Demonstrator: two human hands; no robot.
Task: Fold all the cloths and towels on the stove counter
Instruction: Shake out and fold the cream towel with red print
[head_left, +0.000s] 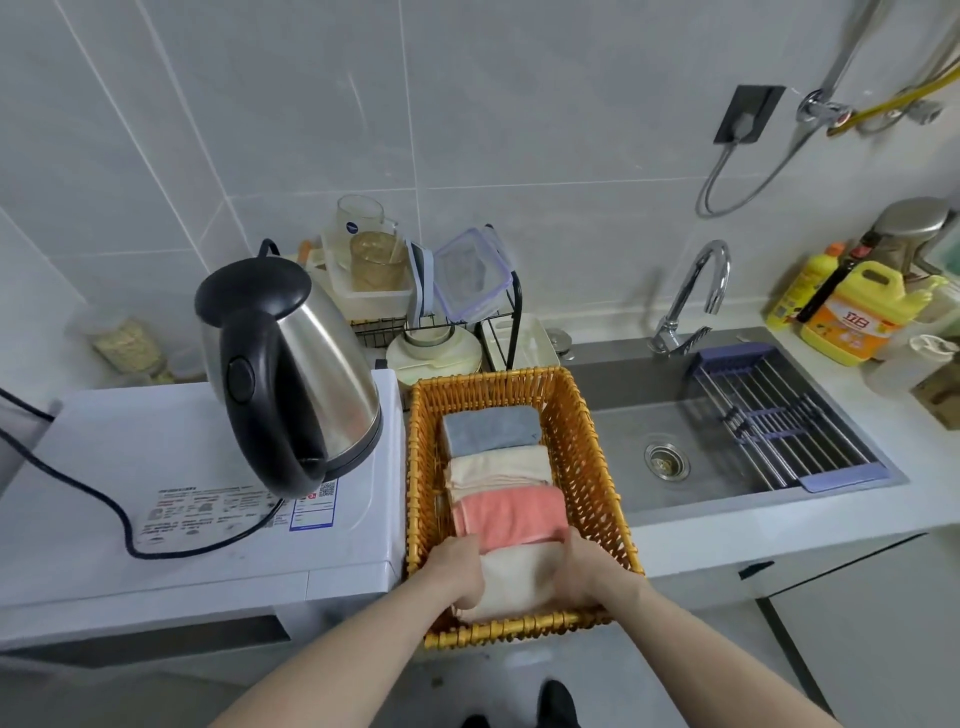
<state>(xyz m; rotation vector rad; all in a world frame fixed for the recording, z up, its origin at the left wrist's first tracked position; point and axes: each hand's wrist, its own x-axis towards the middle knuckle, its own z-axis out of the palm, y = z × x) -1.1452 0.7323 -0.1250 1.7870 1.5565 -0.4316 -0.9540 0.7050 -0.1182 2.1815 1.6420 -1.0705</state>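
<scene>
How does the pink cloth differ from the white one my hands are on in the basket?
The pink cloth lies free in the row; the white cloth is held between the left hand and right hand. The pink cloth sits behind the white cloth, which is nearest the wicker basket's front rim. Both are folded.

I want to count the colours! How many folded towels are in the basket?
4, in a row in the wicker basket: blue-grey towel farthest, cream towel next, pink towel, then white towel nearest, between left hand and right hand. More may hide underneath.
</scene>
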